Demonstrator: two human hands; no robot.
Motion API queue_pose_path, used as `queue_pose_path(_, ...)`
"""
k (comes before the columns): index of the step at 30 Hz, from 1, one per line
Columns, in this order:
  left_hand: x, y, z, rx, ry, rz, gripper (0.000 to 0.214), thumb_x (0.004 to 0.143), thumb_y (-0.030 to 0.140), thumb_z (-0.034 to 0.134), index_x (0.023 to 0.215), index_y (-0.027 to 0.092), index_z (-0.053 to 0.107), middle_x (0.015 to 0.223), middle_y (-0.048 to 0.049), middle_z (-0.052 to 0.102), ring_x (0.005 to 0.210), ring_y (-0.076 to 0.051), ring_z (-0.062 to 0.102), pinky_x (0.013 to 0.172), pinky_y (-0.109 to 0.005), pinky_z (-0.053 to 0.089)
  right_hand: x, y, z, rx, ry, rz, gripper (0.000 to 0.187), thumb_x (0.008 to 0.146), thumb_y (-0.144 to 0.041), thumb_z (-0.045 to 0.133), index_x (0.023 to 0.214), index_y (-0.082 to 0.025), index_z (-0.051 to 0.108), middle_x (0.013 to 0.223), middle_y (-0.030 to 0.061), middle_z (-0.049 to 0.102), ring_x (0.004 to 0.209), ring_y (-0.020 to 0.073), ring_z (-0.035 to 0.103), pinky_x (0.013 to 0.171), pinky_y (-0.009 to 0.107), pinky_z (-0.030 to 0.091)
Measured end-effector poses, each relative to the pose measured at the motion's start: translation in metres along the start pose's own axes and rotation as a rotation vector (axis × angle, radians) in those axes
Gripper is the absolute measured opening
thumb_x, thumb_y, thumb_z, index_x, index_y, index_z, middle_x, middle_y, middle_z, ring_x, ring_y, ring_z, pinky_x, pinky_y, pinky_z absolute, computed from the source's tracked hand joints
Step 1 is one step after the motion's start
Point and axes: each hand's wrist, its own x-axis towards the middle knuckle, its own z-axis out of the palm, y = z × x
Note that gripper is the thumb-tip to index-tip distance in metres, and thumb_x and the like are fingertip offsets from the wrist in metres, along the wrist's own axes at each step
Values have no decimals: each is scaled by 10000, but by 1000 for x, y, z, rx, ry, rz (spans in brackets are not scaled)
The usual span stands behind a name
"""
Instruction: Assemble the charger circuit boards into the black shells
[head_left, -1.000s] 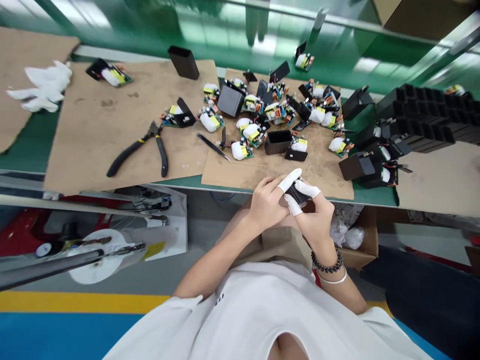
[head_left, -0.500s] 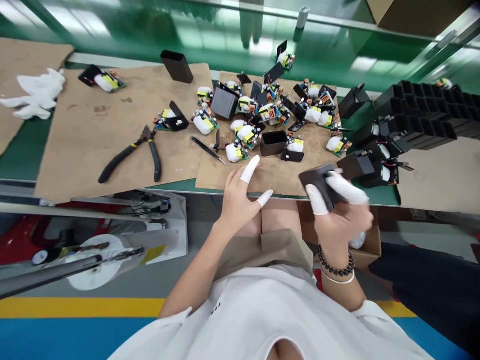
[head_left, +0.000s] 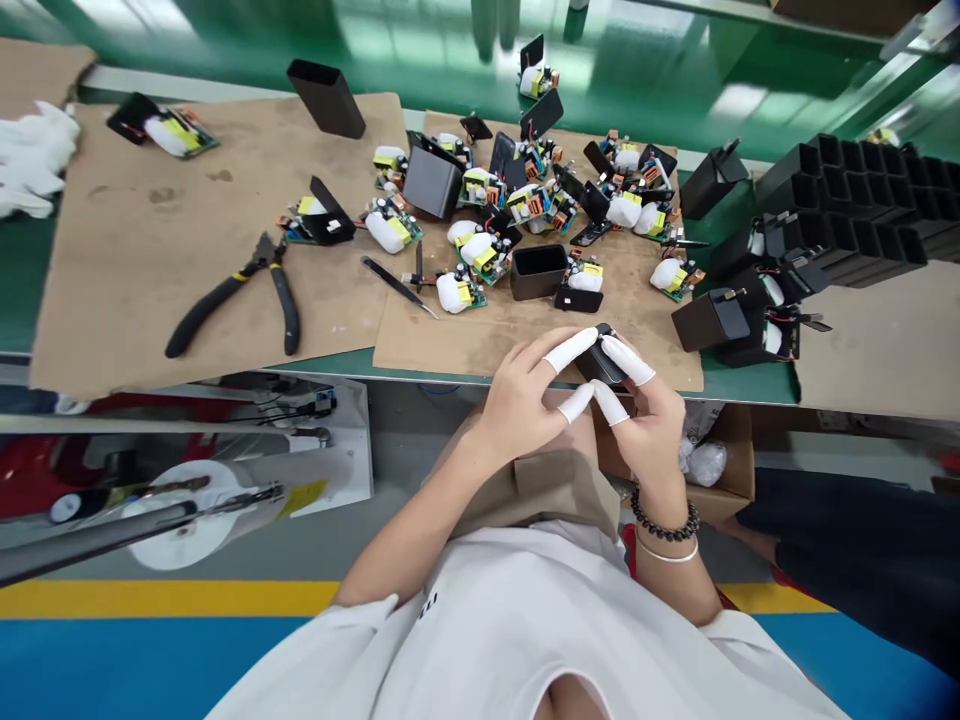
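Both hands are closed around a black plastic charger housing (head_left: 602, 366) held just over the front edge of the bench. My left hand (head_left: 529, 393), with white finger cots on thumb and index finger, grips its left side. My right hand (head_left: 651, 425), also in finger cots, holds the right side. The thumbs meet at its near end, and the fingers hide much of it. Beyond lie an open black housing (head_left: 538, 272) and a circuit board (head_left: 586, 278) with a black end plate. Tweezers (head_left: 399, 287) rest to the left.
Black-handled cutting pliers (head_left: 247, 293) lie on cardboard (head_left: 135, 300) at left. Several loose circuit boards (head_left: 480, 250) crowd the middle. Stacked black housings (head_left: 840, 200) stand at right, with a single housing (head_left: 711, 320) nearer. Below the bench is an open carton (head_left: 731, 480); another person's dark-clothed leg (head_left: 840, 530) is at right.
My right hand has brought the black housing left, toward the middle. My left hand, open before, has moved right and taken hold of it too. The view has shifted slightly.
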Motion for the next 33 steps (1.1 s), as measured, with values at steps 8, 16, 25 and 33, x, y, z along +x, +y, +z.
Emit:
queue_pose_path(8,4,6,-8,-340,2,-162,813,841,373,838,1555,218,479,1573,-157,572,1447,-321,574,1224,-460,479,12,-25,18,469,180,475,500,845,-414,776,1322,-283,706,1287,51,779,1145,272,766,982,427,659)
queue_pose_path(16,0,27,-17,-464,150,-191,741,800,320,888,1468,222,581,1476,-121,665,1401,-338,620,1181,-456,537,8,-65,10,749,-29,654,594,938,-698,468,1364,-311,614,1263,89,773,1202,292,736,922,461,654)
queue_pose_path(25,-6,40,-26,-400,233,-5,744,788,192,878,1468,237,579,1457,-135,678,1356,-310,662,1208,-473,507,-2,-76,7,794,-47,580,661,894,-753,503,1376,-311,597,1232,91,778,1261,320,706,984,516,626)
queue_pose_path(33,-8,35,-33,16,282,215,345,869,230,777,1205,264,705,1418,-106,698,1272,-251,706,1175,-498,496,-4,-86,14,885,15,581,638,848,-797,586,1237,-302,686,1086,79,812,1227,313,727,996,508,621)
